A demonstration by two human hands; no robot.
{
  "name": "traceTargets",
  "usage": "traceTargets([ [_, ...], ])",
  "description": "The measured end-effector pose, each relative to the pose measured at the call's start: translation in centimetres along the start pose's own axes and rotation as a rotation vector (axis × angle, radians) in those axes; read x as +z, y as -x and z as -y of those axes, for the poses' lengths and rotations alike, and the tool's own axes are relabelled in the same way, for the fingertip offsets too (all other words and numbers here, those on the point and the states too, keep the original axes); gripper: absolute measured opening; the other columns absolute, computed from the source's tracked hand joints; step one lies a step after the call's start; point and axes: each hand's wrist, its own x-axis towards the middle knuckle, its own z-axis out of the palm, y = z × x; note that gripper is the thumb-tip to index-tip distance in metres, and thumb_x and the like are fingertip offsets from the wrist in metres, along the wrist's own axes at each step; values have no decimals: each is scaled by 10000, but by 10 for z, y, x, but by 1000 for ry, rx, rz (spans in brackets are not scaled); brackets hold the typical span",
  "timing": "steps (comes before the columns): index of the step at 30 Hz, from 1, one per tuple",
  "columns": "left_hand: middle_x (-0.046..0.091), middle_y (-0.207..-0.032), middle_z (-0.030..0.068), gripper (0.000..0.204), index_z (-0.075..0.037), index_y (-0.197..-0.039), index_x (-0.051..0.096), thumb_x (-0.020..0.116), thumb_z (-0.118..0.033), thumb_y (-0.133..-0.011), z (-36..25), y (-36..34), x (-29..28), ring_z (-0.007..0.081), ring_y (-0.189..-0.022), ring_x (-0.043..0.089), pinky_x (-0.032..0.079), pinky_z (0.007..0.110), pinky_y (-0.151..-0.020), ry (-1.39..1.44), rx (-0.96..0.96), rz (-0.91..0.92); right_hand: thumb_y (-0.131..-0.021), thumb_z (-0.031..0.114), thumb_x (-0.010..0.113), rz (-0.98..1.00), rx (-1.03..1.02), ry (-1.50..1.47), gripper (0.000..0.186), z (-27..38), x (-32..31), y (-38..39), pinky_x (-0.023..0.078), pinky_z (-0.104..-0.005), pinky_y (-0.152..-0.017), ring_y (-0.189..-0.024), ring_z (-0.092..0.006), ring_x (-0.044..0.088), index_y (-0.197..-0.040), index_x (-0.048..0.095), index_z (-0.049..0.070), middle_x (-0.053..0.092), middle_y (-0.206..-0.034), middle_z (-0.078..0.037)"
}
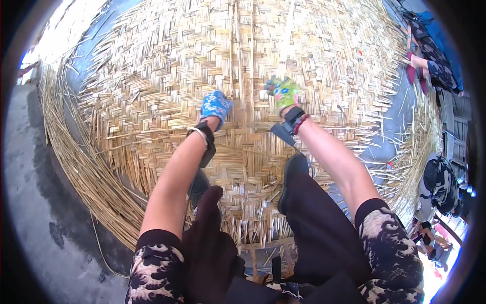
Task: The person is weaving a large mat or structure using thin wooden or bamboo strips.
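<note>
A large woven mat (pixel 167 66) of pale flat straw-coloured strips spreads out in front of me and under my feet. My left hand (pixel 216 105), in a blue flowered glove, is low over the mat, left of a lengthwise line of strips. Its fingers look curled inward, and whatever they hold is hidden. On the other side of that line is my right hand (pixel 284 93), in a green flowered glove with greyish fingertips. Blur smears its fingers, so its grip is unclear. Dark devices are strapped at both wrists.
Long loose strips (pixel 91 167) lie in a curved bundle along the left, beside a grey concrete ledge (pixel 23 147). More loose strips (pixel 417 147) lie at the right. Another person's leg (pixel 438 68) shows at the upper right, and a dark backpack (pixel 439 183) sits farther down that side.
</note>
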Motion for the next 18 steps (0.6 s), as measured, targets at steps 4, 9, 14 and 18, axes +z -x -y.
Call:
traceTargets([
  [4,600,-784,160,249,-52,-798,611,634,-230,-625,1,-11,24,328,-770,567,462,368,-691,-206,94,-105,-871,332,261,202,-355,560,453,-92,-36,-41,464,-362,-671,-840,-275,557,-1047,432,-49,544,-954,-208],
  [9,616,-803,87,258,-32,-851,583,629,-213,-673,2,-24,24,216,-731,583,461,325,-659,185,28,-43,-872,310,246,348,-483,894,445,-108,-58,-65,440,-386,-718,-907,-260,520,-1118,395,-29,504,-1049,-194],
  [14,598,-823,71,295,-29,-879,574,531,-312,-804,-19,-31,-5,199,-694,588,456,296,-593,1320,-40,280,-876,268,257,487,-29,1223,398,-64,-44,-57,445,-368,-697,-866,-222,526,-1154,388,15,520,-1029,-146],
  [18,599,-888,91,342,-27,-965,543,395,-322,-877,-30,-28,-19,189,-743,594,493,299,-639,1349,-214,560,-844,243,333,545,35,1371,327,-45,-20,-46,450,-345,-660,-821,-207,536,-1064,433,24,533,-959,-124],
])
